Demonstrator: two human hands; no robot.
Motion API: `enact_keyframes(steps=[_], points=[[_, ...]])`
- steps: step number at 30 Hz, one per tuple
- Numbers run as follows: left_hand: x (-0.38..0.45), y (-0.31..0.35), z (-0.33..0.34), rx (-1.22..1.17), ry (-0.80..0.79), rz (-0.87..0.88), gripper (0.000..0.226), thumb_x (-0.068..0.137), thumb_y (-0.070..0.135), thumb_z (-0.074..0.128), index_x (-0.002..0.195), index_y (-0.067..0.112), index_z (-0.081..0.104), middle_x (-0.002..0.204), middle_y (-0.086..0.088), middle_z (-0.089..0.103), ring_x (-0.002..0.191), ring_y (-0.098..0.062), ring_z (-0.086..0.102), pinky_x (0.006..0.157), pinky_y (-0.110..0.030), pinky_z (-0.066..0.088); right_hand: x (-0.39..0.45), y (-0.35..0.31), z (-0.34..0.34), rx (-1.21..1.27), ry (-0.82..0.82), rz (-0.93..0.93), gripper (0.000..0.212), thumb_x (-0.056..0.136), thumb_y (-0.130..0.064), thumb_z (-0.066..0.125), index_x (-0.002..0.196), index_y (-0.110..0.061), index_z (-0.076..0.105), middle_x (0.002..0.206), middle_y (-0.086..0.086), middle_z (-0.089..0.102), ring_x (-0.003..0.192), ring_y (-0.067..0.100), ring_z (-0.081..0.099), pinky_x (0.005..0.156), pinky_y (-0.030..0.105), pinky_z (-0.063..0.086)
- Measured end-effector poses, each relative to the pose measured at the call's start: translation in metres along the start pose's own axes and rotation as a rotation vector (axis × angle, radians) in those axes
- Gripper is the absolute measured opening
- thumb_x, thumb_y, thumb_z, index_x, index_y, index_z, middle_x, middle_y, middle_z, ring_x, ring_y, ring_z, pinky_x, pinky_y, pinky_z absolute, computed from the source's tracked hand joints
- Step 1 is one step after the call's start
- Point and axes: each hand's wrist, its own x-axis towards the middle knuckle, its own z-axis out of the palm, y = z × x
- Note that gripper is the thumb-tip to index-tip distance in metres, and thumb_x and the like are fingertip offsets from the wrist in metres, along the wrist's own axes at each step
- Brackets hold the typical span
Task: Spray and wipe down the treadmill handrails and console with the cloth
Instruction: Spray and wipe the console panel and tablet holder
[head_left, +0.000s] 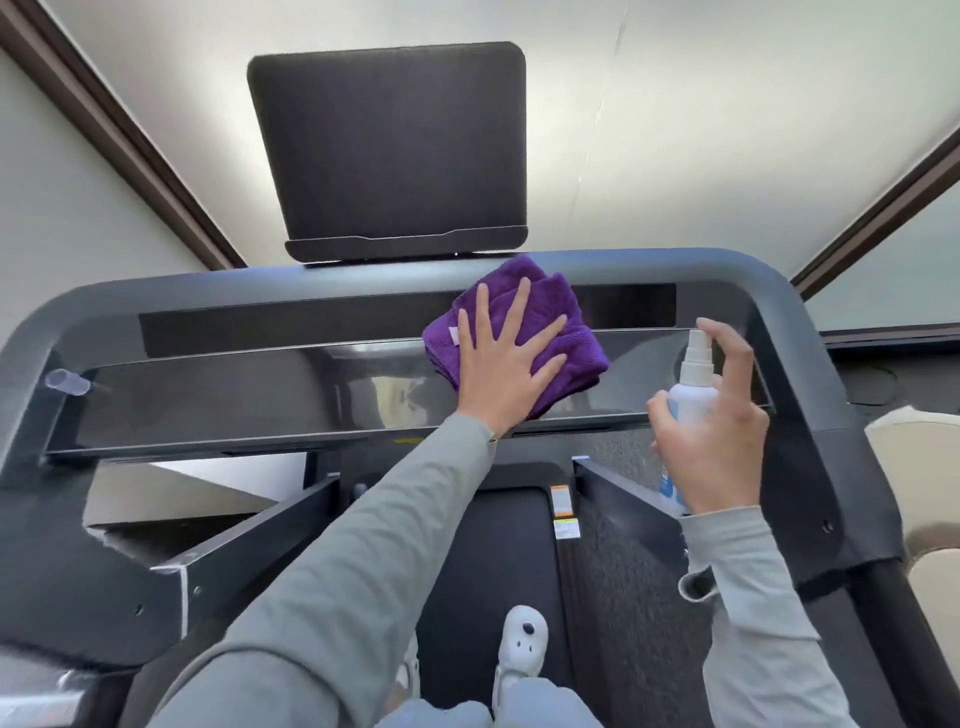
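A folded purple cloth (561, 332) lies on the treadmill's glossy black console panel (234, 395), right of centre. My left hand (506, 364) presses flat on the cloth with fingers spread. My right hand (717, 436) grips a white spray bottle (691, 384) upright at the console's right end, index finger on top of the nozzle. The grey handrail frame (156, 291) curves around the console. A dark screen (395, 150) stands above it.
The treadmill belt (483, 571) runs below, with my white shoes (522, 644) on it. Black side supports (249, 540) angle down left and right. A small clear tube (67, 382) sticks out at the console's left end. Beige furniture (919, 447) sits at right.
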Motion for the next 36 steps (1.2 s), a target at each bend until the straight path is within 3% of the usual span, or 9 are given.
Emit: enact_keyframes(steps=[10,16,23,28,36], points=[[-0.073,-0.191,-0.048,-0.069,0.012,-0.096,0.05,0.096,0.059,0.039,0.144,0.053,0.03,0.163,0.011,-0.003,0.148,-0.033,-0.015,0.116,-0.061,-0.006,-0.03,-0.077,0.057,0.006,-0.053,-0.051,0.066,0.082,0.001,0.062,0.136,-0.028,0.037,0.068,0.012,0.06,0.057,0.039,0.06,0.065,0.054,0.054],[-0.103,-0.279,-0.07,-0.039,-0.005,-0.096,0.055,0.09,0.073,0.026,0.143,0.058,0.019,0.162,0.016,-0.007,0.148,-0.029,-0.018,0.115,-0.062,-0.008,-0.051,-0.118,0.104,0.016,-0.035,-0.084,0.067,0.08,0.002,0.061,0.134,-0.029,0.038,0.062,0.009,0.058,0.053,0.034,0.056,0.065,0.045,0.053],[-0.121,-0.333,-0.088,-0.073,-0.063,-0.021,0.061,0.085,0.074,0.023,0.143,0.057,0.021,0.161,0.017,-0.007,0.148,-0.025,-0.022,0.115,-0.061,-0.011,-0.074,-0.147,0.143,0.011,-0.025,-0.127,0.067,0.077,0.003,0.062,0.133,-0.027,0.041,0.061,0.009,0.055,0.054,0.033,0.053,0.061,0.041,0.05],[-0.126,-0.355,-0.095,-0.102,-0.075,0.09,0.062,0.086,0.073,0.025,0.144,0.052,0.022,0.162,0.014,-0.004,0.147,-0.023,-0.023,0.115,-0.059,-0.013,-0.083,-0.158,0.153,-0.016,-0.018,-0.144,0.068,0.077,0.004,0.065,0.135,-0.022,0.041,0.065,-0.004,0.048,0.053,0.03,0.052,0.057,0.043,0.052],[-0.118,-0.334,-0.084,-0.004,-0.03,0.128,0.061,0.086,0.074,0.024,0.144,0.054,0.021,0.163,0.011,-0.001,0.148,-0.029,-0.019,0.114,-0.06,-0.014,-0.086,-0.158,0.157,0.005,-0.024,-0.108,0.067,0.08,0.002,0.064,0.135,-0.027,0.039,0.064,0.001,0.054,0.052,0.035,0.057,0.06,0.052,0.055]])
